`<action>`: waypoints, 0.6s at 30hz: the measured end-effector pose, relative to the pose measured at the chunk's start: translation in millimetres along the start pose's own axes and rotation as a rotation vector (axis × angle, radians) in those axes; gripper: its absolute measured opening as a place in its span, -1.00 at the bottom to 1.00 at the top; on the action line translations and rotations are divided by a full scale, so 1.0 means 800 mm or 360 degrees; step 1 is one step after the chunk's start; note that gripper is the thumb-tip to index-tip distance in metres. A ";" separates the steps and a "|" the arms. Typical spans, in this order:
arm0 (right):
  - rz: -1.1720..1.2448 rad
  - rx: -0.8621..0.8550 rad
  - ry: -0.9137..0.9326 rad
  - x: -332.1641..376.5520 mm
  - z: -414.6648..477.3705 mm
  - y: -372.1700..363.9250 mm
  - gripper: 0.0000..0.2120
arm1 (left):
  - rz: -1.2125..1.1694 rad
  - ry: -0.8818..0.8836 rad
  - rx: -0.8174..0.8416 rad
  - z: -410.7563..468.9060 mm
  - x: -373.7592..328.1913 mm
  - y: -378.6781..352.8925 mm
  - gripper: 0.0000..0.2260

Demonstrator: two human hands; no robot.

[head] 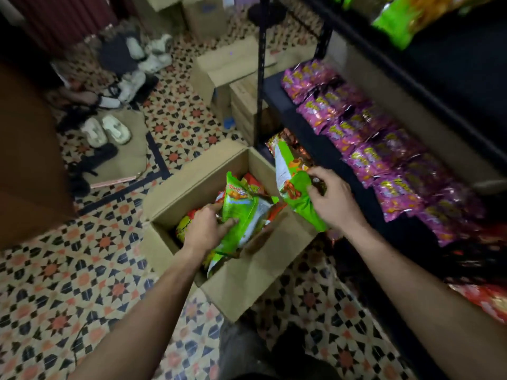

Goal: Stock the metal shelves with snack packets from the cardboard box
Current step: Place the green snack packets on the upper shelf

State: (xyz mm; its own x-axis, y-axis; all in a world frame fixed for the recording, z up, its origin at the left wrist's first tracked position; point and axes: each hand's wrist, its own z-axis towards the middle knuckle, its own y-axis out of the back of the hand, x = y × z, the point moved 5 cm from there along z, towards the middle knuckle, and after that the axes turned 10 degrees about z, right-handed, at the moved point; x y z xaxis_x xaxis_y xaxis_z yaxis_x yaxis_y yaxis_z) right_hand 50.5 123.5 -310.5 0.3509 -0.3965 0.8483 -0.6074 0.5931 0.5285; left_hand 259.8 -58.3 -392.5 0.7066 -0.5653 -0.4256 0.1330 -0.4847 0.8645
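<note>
Left hand (204, 226) grips a green packet (244, 215) inside the cardboard box (247, 281), right hand (332, 198) holds another packet (290, 187) near the metal shelf (318, 144); loose, slippery foil could slide free.

Green snack packets (244, 212) in open cardboard box (247, 278)

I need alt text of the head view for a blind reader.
The left hand grips a green packet in an open cardboard box on a tiled floor; the right hand holds a second green packet near the shelf. The black shelf carries rows of pink packets.
</note>
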 end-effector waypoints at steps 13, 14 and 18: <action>-0.0030 -0.0777 0.0554 0.159 -0.113 0.314 -0.73 | -0.0662 -0.0533 -0.0450 -0.049 -0.306 0.143 -0.74; -0.0040 -0.0868 0.0582 0.166 -0.120 0.339 -0.74 | -0.0712 -0.0577 -0.0433 -0.051 -0.333 0.153 -0.77; -0.0092 -0.1176 0.0595 0.177 -0.132 0.408 -0.75 | -0.0850 -0.0765 -0.0355 -0.041 -0.420 0.182 -0.80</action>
State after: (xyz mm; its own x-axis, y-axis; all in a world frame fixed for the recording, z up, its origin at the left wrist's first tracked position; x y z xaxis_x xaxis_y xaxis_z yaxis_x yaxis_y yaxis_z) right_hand -23.0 334.9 -14.4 0.6600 -0.2589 0.7053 -0.0021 0.9381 0.3463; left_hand 64.8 82.8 -115.0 0.1321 -0.5452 -0.8279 0.5461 -0.6570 0.5198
